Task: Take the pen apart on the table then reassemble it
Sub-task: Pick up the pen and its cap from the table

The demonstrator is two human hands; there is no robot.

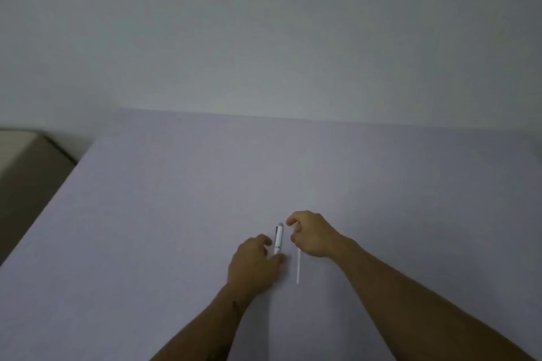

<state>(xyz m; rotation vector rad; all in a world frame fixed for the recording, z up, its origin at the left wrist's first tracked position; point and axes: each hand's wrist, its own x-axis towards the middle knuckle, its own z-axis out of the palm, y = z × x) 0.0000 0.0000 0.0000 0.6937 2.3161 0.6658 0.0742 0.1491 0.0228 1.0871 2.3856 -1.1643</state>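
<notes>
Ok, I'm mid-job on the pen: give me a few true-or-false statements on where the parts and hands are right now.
1. The pen barrel lies on the table between the two hands. True.
2. The thin white refill is inside the barrel. False: it lies out on the table, to the right of the barrel.
3. The left hand is lifted high, far from the barrel. False: it is low, with fingers right by the barrel's near end.
4. The right hand is over the far end of the refill. True.
5. A notebook lies beside the pen. False: only pen parts are on the table.
</notes>
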